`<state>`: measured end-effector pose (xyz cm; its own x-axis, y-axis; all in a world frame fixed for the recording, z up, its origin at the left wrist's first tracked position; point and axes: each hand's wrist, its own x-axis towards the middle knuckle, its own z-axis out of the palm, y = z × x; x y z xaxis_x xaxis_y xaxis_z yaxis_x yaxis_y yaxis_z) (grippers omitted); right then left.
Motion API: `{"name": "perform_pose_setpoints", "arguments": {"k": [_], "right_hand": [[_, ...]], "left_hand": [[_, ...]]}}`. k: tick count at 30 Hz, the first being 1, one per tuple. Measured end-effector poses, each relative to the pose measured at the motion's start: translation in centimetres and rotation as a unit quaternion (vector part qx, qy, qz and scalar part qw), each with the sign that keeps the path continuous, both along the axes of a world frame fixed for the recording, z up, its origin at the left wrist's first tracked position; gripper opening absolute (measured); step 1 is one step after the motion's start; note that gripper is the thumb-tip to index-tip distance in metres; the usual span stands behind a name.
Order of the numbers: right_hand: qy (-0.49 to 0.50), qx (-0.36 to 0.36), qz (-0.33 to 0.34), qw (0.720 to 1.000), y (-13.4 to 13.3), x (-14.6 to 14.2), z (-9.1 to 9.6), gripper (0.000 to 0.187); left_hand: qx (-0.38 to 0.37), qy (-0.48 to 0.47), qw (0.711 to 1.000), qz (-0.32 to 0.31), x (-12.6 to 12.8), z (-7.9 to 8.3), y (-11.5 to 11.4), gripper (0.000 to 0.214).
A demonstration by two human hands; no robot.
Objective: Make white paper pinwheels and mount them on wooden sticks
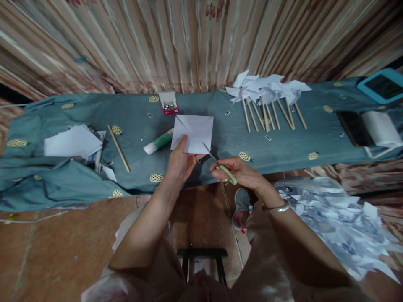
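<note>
My left hand (183,161) grips a square of white paper (197,130) near its lower left edge, thumb on top and fingers beneath. Slits run inward from the paper's upper corners. In my right hand (237,170) is a pair of scissors (225,172) with light green handles. Their blades meet the paper's lower right part. Partly behind the paper lies a green and white tube (160,141). Just above stands an open red and white box (169,104) of small metal pins.
Several white paper pinwheels (267,90) on wooden sticks lie at the back right. To the left are a stack of white paper (74,141) and a wooden stick (119,148). A phone (355,128) rests at right. Paper scraps (333,218) pile up below the table's right side.
</note>
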<state>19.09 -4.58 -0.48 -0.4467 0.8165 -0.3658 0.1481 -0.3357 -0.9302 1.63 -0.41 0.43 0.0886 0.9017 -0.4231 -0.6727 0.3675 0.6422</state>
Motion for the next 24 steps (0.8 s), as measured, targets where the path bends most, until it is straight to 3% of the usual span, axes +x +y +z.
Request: {"name": "perform_pose_setpoints", "arguments": {"k": [16, 24], "right_hand": [[-0.014, -0.008, -0.009, 1.000, 0.05, -0.04, -0.38, 0.040], [-0.031, -0.022, -0.011, 0.999, 0.25, -0.19, 0.46, 0.042]], "left_hand": [[-0.007, 0.000, 1.000, 0.014, 0.04, 0.27, -0.08, 0.041], [-0.009, -0.001, 1.000, 0.017, 0.08, 0.41, -0.06, 0.039]]}}
